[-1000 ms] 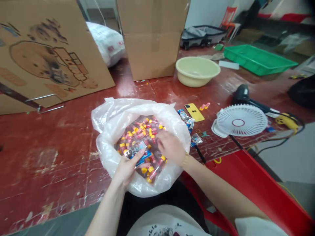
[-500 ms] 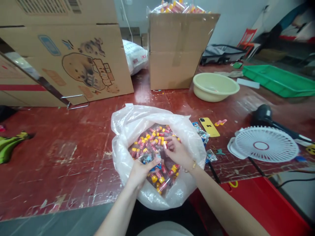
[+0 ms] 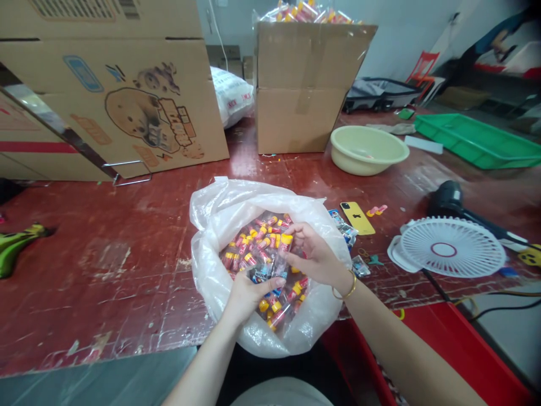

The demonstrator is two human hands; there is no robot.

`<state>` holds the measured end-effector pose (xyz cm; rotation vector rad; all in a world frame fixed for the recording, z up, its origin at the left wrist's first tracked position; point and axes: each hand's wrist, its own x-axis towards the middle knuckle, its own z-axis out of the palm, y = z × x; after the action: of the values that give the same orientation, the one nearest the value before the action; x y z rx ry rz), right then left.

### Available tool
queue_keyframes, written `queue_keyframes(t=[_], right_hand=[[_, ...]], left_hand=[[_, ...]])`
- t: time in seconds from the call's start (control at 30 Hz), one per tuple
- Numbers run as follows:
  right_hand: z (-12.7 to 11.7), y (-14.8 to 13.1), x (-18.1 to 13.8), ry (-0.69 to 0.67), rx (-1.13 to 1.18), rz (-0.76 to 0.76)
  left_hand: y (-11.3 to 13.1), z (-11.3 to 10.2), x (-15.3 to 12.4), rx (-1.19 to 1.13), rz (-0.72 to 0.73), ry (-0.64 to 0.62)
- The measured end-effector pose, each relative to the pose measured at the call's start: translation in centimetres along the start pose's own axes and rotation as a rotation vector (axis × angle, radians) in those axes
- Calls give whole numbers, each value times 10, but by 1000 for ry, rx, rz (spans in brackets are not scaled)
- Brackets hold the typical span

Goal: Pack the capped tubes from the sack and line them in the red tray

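A white translucent plastic bag (image 3: 209,254) stands with its mouth rolled open, full of small pink tubes with yellow caps (image 3: 250,259). Over its opening, my left hand (image 3: 245,296) is closed on small blue and black printed packets (image 3: 261,274), thumb on top. My right hand (image 3: 319,259) pinches one capped tube (image 3: 285,242) between thumb and fingers, its yellow cap upward, just above the packets. Whether the tube's lower end touches the packets I cannot tell. More blue packets (image 3: 349,234) lie on the table right of the bag.
Beyond the bag stand a carton (image 3: 296,118) heaped with bagged tubes and a larger printed carton (image 3: 105,129). Rightward are a yellow basin (image 3: 367,152), green tray (image 3: 477,141), yellow phone (image 3: 357,219), white fan (image 3: 452,248) and black hair dryer (image 3: 448,200). Bananas (image 3: 19,248) lie left.
My right hand has come up slightly from the pile and now shows a tube in its fingers. My left hand has shifted a little right with the packets.
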<state>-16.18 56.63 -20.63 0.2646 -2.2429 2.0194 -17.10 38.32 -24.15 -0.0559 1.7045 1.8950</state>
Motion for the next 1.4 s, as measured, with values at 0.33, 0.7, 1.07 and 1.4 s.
queue_keyframes(t=[0.33,0.7,1.07,1.4], right_hand=[[-3,10,-3,118,29,65],[-4,19,-8,208,-35,42],[-6,16,-8,151,-21,31],[-5,15,-9,19,124,124]], left_hand=[[-2,-1,1,61,34,18],[-11,4,1,25,-5,-26],[-11,3,-2,33,13,-41],[-11,7,0,25,-42,-69]])
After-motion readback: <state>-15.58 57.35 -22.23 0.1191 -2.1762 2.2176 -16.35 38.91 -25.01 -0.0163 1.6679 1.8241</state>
